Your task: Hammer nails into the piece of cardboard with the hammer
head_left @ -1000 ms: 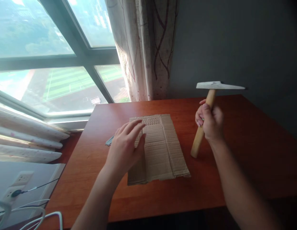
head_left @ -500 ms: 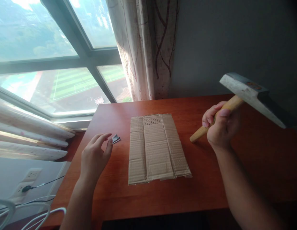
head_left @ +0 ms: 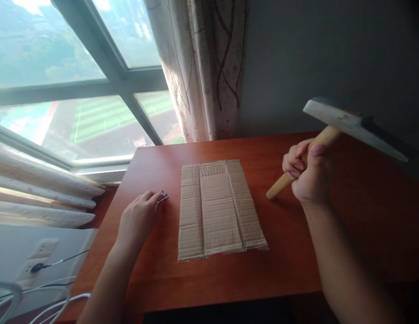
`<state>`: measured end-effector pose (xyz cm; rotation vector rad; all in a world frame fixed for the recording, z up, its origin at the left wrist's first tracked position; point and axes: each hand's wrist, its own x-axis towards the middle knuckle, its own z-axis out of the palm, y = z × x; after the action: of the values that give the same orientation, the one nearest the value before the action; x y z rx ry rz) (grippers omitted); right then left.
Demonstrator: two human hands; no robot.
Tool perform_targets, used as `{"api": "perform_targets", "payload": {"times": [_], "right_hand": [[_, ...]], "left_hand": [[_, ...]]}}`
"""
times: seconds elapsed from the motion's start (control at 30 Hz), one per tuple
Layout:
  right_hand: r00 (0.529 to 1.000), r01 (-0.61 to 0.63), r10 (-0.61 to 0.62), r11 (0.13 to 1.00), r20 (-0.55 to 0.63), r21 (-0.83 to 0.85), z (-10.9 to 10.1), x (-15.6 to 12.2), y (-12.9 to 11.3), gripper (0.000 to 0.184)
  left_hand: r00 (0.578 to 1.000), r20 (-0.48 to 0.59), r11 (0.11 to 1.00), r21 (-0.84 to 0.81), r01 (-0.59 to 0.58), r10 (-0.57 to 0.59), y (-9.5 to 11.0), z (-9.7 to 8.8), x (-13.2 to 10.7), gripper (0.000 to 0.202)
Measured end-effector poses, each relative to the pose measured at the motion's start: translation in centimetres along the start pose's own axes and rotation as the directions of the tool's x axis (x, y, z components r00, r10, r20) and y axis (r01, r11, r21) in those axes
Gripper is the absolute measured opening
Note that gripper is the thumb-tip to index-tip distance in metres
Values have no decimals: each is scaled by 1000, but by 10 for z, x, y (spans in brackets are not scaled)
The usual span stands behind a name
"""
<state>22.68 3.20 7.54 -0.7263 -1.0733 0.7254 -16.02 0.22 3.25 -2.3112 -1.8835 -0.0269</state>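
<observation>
With its fingers bent together, my left hand is down at a small pile of metal nails on the table. Its fingertips pinch at a nail on the near side of the pile; the thumb is mostly hidden. In the air at the right, my right hand is wrapped round the wooden handle of a hammer, its steel head up and tapering to the right. A flat, creased piece of cardboard lies between my hands, with rows of small dark holes near its far edge.
The reddish wooden table stands against a window and a patterned curtain. A grey wall rises behind. At lower left are a wall socket with a black plug and white cables.
My left hand has moved slightly right and its fingers have closed down onto the nails. The hammer has tilted a little in my right hand. The cardboard lies as before.
</observation>
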Motion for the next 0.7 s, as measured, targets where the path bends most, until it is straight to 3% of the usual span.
{"api": "perform_targets", "payload": {"times": [0.27, 0.33, 0.4, 0.47, 0.57, 0.63, 0.7], "right_hand": [[1000, 3, -3, 999, -1, -33, 3, -2, -2, 35], [1000, 0, 0, 999, -4, -38, 3, -2, -1, 35], [1000, -4, 3, 999, -5, -50, 2, -2, 0, 35], [1000, 0, -1, 999, -8, -53, 2, -2, 1, 36], [1000, 13, -13, 998, -5, -54, 3, -1, 2, 37], [1000, 19, -19, 997, -1, -72, 4, -1, 2, 38], [1000, 20, -20, 996, 2, -91, 6, -2, 2, 38]], "left_hand": [[998, 55, 1000, -1, -15, 15, 1, 2, 2, 31], [998, 55, 997, -78, 13, -9, -3, 1, 3, 27], [998, -15, 974, -223, 49, -53, -7, -4, 4, 21], [982, -123, 887, -456, 70, -141, -7, -14, 7, 17], [936, -192, 593, -805, 22, -294, 13, -41, 18, 21], [947, -188, 482, -875, -41, -261, 37, -60, 31, 20], [961, -248, 455, -875, -166, -126, 63, -73, 48, 16]]}}
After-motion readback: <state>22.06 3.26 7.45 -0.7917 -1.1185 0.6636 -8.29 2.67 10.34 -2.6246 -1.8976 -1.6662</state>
